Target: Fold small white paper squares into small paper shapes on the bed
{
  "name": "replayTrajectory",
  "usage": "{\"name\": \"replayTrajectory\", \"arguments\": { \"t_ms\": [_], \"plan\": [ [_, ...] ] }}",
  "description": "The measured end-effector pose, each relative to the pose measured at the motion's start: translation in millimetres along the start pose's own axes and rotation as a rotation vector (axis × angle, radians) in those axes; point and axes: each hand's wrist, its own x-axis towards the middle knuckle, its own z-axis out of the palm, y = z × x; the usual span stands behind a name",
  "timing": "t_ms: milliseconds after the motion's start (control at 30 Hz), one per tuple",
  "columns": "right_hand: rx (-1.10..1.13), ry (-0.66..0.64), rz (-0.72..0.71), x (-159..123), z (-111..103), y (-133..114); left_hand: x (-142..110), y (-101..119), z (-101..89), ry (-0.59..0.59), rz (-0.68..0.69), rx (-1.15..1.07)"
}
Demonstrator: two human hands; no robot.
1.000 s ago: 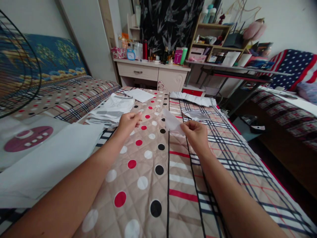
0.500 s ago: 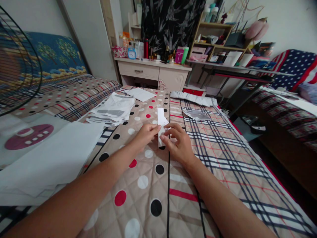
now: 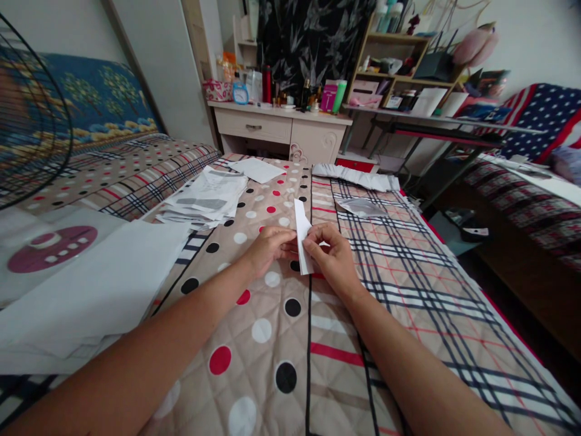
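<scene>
A narrow folded strip of white paper stands tilted above the bed, between my two hands. My right hand pinches its right side between thumb and fingers, and a flap of the paper spreads out there. At the left edge, my left hand has its fingers closed against the strip, their tips partly hidden by it. Under both hands lies a quilted bedspread with dots and plaid stripes.
Left on the bed are a stack of printed sheets, a single white sheet and large white paper. Further right lie a pleated paper strip and a flat greyish piece. A fan stands at far left; a dresser is beyond.
The paper strip has shifted slightly right and turned, with a flap now showing on its right. My right fingers have closed into a pinch on it.
</scene>
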Motion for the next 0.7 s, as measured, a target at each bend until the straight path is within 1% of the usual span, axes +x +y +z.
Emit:
{"name": "replayTrajectory", "arguments": {
  "t_ms": [300,467,600,667,700],
  "plan": [
    [-0.021,0.01,-0.032,1.1,0.1,-1.0,-0.8,-0.6,0.4,0.008,0.0,-0.01],
    [-0.034,0.001,-0.017,0.7,0.1,-0.9,-1.0,-1.4,1.2,0.014,0.011,0.021],
    [-0.062,-0.006,-0.032,-0.8,0.9,0.9,-0.6,-2.8,3.2,0.017,0.011,0.13],
    [-0.096,-0.012,-0.031,-2.0,2.4,2.4,0.6,-4.8,3.9,0.035,0.044,0.226],
    [-0.117,-0.012,-0.02,-2.5,3.4,3.1,1.5,-6.0,4.1,0.046,0.083,0.288]
  ]
}}
